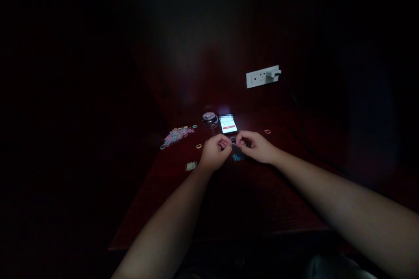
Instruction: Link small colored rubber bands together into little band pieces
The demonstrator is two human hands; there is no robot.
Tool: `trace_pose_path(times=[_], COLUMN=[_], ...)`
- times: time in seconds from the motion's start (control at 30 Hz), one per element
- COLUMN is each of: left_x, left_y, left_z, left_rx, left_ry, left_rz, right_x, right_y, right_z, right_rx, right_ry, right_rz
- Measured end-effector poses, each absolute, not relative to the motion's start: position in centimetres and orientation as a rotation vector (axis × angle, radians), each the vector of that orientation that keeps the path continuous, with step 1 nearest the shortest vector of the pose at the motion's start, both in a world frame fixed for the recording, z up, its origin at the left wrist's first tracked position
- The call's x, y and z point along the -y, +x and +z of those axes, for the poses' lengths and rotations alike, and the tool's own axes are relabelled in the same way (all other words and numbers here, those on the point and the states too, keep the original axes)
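Observation:
Both hands meet over the middle of the dark red table, fingertips almost touching. My left hand [216,151] is closed in a pinch, and so is my right hand [255,146]. A thin pale strand shows between the fingertips, too small and dim to name. Just below them lies a small bunch of blue elastic bands [237,157]. To the left of my left hand are a bundle of pale yellow-green elastic bands [191,166] and a single yellow band [199,146]. A phone [228,124] with a lit screen stands right behind the hands.
A heap of pink, teal and yellow bands [178,136] lies near the table's left edge. A round lidded jar [209,119] stands beside the phone. One pink band [267,131] lies at right. A charger with a dark cable sits in the wall socket [258,78]. Surroundings are very dark.

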State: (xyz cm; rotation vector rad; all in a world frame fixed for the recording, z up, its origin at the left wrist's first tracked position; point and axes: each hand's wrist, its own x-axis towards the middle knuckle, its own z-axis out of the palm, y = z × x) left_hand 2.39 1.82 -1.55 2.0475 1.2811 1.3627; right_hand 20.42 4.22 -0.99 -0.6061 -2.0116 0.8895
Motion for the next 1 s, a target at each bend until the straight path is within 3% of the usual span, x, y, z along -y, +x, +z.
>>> trace_pose_path(times=[0.27, 1.0], left_x=[-1.88, -2.07], left_y=[2.49, 2.31], left_z=[-1.48, -1.82], left_rx=[-1.276, -1.258], left_ry=[2.06, 2.065], left_rz=[1.358, 1.308], right_x=[-4.19, -3.82], right_y=[20.47, 20.41], right_z=[-0.9, -0.52], right_rx=[2.092, 2.055], right_ry=[-0.665, -0.63], right_rz=[0.762, 0.805])
